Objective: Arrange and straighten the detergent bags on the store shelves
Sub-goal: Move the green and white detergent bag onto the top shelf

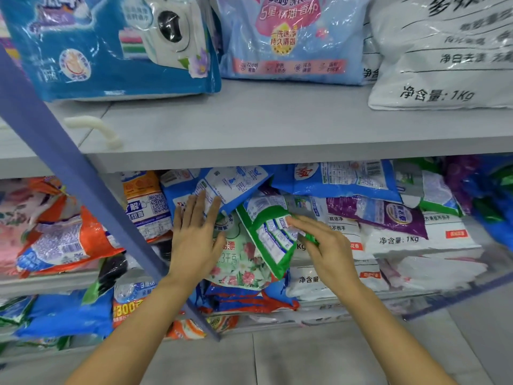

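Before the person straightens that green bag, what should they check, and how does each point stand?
1. Right hand holds the green bag: ok, its fingers pinch the bag's right edge.
2. Left hand steadies the pile: ok, it lies flat, straight fingers against the blue bag.
3. Green bag upright: not ok, it is tilted and leans across the floral bag.
4. Blue bag straight: not ok, it sits askew under the shelf.
5. Free room behind the green bag: cannot tell, other bags hide it.
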Available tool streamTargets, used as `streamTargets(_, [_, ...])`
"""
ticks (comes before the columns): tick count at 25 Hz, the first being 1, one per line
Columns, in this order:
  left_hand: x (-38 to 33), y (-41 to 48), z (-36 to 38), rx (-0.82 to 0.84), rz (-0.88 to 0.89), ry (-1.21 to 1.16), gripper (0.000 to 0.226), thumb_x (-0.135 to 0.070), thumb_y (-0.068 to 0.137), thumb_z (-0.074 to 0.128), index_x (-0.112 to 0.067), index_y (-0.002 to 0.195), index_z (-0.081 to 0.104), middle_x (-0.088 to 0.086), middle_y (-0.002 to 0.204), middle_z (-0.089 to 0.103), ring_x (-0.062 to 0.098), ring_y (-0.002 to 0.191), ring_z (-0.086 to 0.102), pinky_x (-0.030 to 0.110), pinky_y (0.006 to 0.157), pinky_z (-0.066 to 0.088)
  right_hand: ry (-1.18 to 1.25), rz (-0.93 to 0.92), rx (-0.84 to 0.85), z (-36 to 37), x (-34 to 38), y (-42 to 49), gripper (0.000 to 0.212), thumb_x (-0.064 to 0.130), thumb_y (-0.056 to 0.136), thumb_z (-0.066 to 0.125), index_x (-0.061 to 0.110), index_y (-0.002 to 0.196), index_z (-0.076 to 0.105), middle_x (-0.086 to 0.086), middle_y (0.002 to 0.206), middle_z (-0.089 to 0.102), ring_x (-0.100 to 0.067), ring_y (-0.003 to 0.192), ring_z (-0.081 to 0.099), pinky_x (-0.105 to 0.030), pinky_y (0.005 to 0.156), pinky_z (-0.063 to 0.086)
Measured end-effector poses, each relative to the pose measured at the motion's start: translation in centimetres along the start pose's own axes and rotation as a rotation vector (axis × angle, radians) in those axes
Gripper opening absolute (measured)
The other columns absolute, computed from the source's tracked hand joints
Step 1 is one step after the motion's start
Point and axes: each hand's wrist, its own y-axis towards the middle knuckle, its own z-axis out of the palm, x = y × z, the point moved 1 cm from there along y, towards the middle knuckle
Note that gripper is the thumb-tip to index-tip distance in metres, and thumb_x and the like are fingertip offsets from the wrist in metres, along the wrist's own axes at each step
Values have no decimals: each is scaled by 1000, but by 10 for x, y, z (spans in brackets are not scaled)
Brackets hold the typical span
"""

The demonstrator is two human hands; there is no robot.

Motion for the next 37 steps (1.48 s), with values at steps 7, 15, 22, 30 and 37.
streamTargets(7, [-88,-27,-100,168,108,-589,90,-75,70,35,-20,142,36,-5,141,44,3,123,39,23,98,30,-357,171,257,-41,66,31,29,41,94,47,28,111,66,-5,99,70,-28,94,62,-33,70,43])
streamTargets(15, [-78,-35,-136,80,119,-802,62,-55,71,65,-25,124,53,-11,111,64,-7,95,57,19,84,48,-69,124,685,-107,141,48,40,38,97,42,10,70,49,-12,64,50,-19,55,45,-30,55,33])
streamTargets(22, [-79,-21,-189,-204,40,-980,58,-55,86,44,0,75,59,19,67,57,22,58,47,35,57,37,399,187,785,-149,151,58,50,52,91,31,24,128,52,10,131,55,-1,109,56,-14,96,41])
streamTargets(30, [-84,3,-228,-304,-598,-1453,40,-42,96,40,-13,68,45,-8,50,48,10,49,49,27,50,44,958,171,466,-119,123,28,88,73,54,69,29,128,49,6,133,56,-12,119,55,-34,93,50])
streamTargets(37, [-84,37,-248,-282,-746,-1866,43,-57,91,39,-20,98,61,3,88,72,24,78,69,47,75,55,520,-4,-34,-154,165,61,7,28,86,58,24,86,64,4,81,71,-7,75,68,-20,62,54])
